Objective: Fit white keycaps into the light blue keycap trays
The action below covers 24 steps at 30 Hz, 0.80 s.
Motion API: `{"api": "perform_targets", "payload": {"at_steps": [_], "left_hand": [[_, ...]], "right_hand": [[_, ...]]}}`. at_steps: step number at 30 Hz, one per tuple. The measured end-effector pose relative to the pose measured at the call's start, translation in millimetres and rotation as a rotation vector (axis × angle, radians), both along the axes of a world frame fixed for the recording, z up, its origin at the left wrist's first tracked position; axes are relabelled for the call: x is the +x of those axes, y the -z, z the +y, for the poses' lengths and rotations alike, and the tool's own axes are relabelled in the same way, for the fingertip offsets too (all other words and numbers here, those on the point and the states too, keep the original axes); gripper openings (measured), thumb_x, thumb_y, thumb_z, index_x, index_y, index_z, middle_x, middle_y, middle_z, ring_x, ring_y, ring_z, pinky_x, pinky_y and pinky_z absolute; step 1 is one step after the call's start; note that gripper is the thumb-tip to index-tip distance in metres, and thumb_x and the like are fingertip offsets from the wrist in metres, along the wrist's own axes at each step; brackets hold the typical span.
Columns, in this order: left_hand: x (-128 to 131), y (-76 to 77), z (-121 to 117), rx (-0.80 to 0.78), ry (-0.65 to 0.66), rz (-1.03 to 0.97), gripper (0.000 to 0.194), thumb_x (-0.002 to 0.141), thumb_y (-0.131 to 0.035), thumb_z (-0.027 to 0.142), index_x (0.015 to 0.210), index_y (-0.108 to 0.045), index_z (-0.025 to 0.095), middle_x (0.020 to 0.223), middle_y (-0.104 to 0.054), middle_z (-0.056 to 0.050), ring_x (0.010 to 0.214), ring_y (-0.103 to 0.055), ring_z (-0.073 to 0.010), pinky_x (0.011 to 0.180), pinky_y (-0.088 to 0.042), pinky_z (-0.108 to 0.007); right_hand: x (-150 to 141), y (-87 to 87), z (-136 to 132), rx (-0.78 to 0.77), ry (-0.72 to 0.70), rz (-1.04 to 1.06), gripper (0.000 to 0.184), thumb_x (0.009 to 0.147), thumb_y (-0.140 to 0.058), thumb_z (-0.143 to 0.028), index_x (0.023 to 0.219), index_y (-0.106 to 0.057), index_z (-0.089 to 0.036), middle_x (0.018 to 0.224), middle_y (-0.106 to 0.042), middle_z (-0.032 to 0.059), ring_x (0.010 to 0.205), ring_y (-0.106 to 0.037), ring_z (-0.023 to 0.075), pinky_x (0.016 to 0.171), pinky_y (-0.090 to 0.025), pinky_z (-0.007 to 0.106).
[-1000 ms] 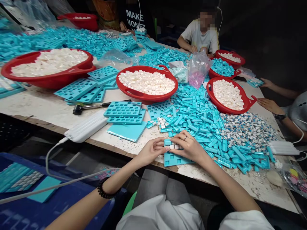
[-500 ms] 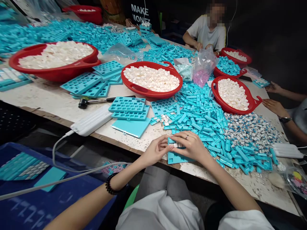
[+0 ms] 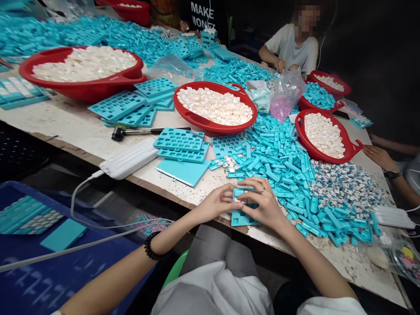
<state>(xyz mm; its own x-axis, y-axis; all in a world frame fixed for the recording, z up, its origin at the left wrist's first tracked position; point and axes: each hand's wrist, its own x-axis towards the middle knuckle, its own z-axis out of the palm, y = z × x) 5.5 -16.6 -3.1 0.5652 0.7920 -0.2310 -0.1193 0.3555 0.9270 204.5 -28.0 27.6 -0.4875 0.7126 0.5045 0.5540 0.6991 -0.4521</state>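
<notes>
My left hand (image 3: 215, 202) and my right hand (image 3: 260, 202) meet over a turquoise slotted tray (image 3: 242, 216) lying at the table's near edge. Both hands pinch small white pieces at the tray's upper left corner. The fingers of each hand are curled and pressed together. A ring shows on my right hand, a black bead bracelet on my left wrist. Just beyond the tray spreads a heap of turquoise plastic clips (image 3: 278, 162), with a patch of small white-and-grey pieces (image 3: 344, 186) to its right.
Red basins of white pieces (image 3: 215, 107) (image 3: 82, 70) (image 3: 323, 135) stand on the table. Stacked turquoise trays (image 3: 180, 146), a hammer (image 3: 144, 131) and a white power strip (image 3: 127, 159) lie to the left. Other people sit at the far side and right; a hand (image 3: 380, 155) rests there.
The view has shifted, so everything sits further right and lower. My right fingers have moved leftward along the tray's top row to its left corner; my left hand stays at the tray's left edge.
</notes>
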Motion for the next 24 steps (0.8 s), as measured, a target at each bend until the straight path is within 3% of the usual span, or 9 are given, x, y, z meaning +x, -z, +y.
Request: {"api": "perform_targets", "payload": {"at_steps": [6, 15, 24], "left_hand": [[-1.1, -5.9, 7.4, -0.042, 0.097, 0.009, 0.052, 0.077, -0.081, 0.035, 0.121, -0.061, 0.015, 0.093, -0.073, -0.005, 0.091, -0.071, -0.0214, 0.082, -0.053, -0.03], [3.5, -4.6, 1.7, 0.022, -0.023, 0.046, 0.045, 0.076, -0.081, 0.038, 0.11, -0.065, 0.014, 0.098, -0.075, -0.007, 0.092, -0.072, -0.0227, 0.078, -0.054, -0.028], [4.4, -6.5, 2.4, -0.01, -0.07, 0.018, 0.044, 0.071, -0.084, 0.037, 0.104, -0.067, 0.014, 0.088, -0.076, -0.006, 0.088, -0.072, -0.0241, 0.077, -0.054, -0.03]], "right_hand": [[0.3, 3.2, 0.7, 0.01, -0.005, 0.022, 0.005, 0.09, -0.071, -0.027, 0.092, -0.069, -0.023, 0.118, -0.07, 0.0066, 0.116, -0.057, 0.0254, 0.099, -0.046, 0.045], [3.1, -0.8, 1.6, 0.034, -0.061, -0.006, 0.035, 0.087, -0.075, -0.032, 0.119, -0.064, -0.024, 0.112, -0.072, 0.0074, 0.107, -0.061, 0.0247, 0.094, -0.047, 0.043], [5.4, -2.8, 3.3, 0.021, -0.062, -0.059, 0.04, 0.087, -0.074, -0.033, 0.124, -0.062, -0.025, 0.114, -0.072, 0.0067, 0.107, -0.061, 0.0252, 0.095, -0.047, 0.043]]}}
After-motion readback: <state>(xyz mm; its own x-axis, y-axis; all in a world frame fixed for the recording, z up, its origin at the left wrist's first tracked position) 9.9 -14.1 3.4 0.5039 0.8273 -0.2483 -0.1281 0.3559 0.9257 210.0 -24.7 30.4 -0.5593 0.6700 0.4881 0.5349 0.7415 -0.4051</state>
